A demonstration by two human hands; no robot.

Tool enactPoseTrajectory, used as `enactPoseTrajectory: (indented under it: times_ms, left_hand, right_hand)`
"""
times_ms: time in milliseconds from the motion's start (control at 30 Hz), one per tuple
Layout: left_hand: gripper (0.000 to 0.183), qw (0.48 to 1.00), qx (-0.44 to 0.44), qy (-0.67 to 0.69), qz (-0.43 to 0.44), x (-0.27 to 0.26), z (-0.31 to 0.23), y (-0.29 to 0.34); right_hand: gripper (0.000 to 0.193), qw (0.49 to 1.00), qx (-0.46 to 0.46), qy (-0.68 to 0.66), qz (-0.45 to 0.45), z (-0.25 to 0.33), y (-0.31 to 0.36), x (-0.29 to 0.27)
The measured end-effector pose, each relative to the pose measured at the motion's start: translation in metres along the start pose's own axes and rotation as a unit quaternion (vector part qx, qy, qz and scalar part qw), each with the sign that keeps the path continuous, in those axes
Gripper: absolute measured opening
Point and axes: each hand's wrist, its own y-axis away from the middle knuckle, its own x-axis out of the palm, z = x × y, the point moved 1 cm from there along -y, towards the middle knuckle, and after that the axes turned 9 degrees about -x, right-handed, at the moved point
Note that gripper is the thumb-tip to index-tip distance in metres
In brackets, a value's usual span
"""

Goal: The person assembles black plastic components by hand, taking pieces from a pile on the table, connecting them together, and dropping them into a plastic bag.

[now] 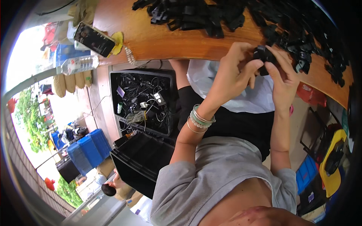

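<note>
Both of my hands are raised at the front edge of the wooden table [158,47], pinching one small black plastic part [266,55] between them. My left hand [235,71], with bracelets at its wrist, grips the part from the left with thumb and fingers. On the other side, my right hand [283,77] closes on it with thumb and forefinger. The part's exact kind cannot be made out. Beyond my hands lies a pile of similar black plastic pieces [196,17], and more black pieces [301,41] spread to the right.
A phone [94,39], yellow object [117,42] and beaded strand [129,55] lie at the table's left. A clear bottle [79,64] is nearby. Below stands a black crate [171,101] of cables and adapters. White plastic [233,94] covers my lap. Blue boxes [90,148] stand left.
</note>
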Motion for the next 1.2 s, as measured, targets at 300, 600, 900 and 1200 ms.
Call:
enactPoseTrajectory:
  times_ms: [300,600,900,1200]
  left_hand:
    - [0.031,0.999,0.038,-0.026,-0.016,-0.003,0.003,0.003]
    - [0.028,0.994,0.049,-0.095,-0.025,0.005,0.004,0.007]
    - [0.026,0.962,0.142,-0.225,-0.060,0.005,0.029,0.020]
    - [0.020,0.798,0.292,-0.492,-0.187,-0.015,0.004,-0.051]
  right_hand:
    - [0.030,0.995,-0.086,0.027,0.034,0.004,-0.001,-0.008]
    - [0.029,0.976,-0.163,0.128,0.060,0.009,0.003,-0.011]
    - [0.030,0.999,0.006,-0.016,0.042,-0.005,0.021,-0.007]
    - [0.030,0.904,-0.166,0.391,0.051,-0.009,-0.022,-0.011]
